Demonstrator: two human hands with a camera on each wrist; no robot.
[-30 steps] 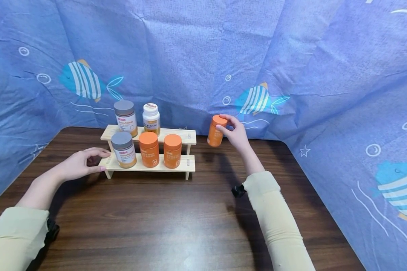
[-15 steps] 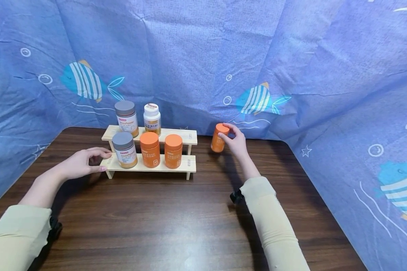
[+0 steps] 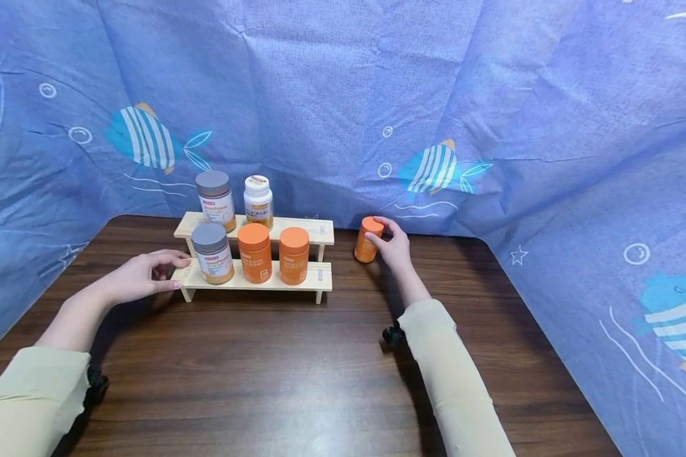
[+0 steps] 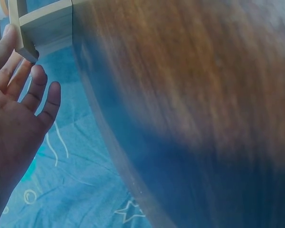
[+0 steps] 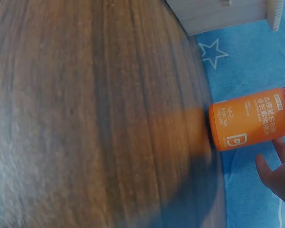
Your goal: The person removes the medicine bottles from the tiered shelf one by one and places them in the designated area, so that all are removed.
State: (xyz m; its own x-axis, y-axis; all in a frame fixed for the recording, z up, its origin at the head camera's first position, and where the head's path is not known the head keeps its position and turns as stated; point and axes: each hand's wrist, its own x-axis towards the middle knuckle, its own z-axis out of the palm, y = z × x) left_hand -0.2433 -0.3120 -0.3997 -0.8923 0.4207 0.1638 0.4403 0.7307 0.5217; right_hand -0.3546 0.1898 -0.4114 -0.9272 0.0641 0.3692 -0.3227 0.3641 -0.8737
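Observation:
My left hand (image 3: 131, 279) pinches the left end of a two-step wooden display rack (image 3: 321, 275) between thumb and fingers. The left wrist view shows the thumb at the end of the wood (image 4: 47, 28). Off the rack's right side, my right hand (image 3: 397, 249) grips an orange supplement bottle (image 3: 364, 246) near its lid. The bottle (image 5: 249, 121) stands about upright, its base at the tabletop; whether it bears fully on the wood I cannot tell.
On the lower step stand a grey-lidded jar (image 3: 213, 257) and two orange bottles (image 3: 255, 259). The upper step holds another grey-lidded jar (image 3: 216, 200) and a white bottle (image 3: 259, 203). A blue fish-print cloth (image 3: 320, 95) hangs behind the dark wooden table (image 3: 251, 381).
My right hand has lowered the orange bottle from above the table down to the tabletop. My left hand has kept its hold on the rack, and the rack's bottles stand as before.

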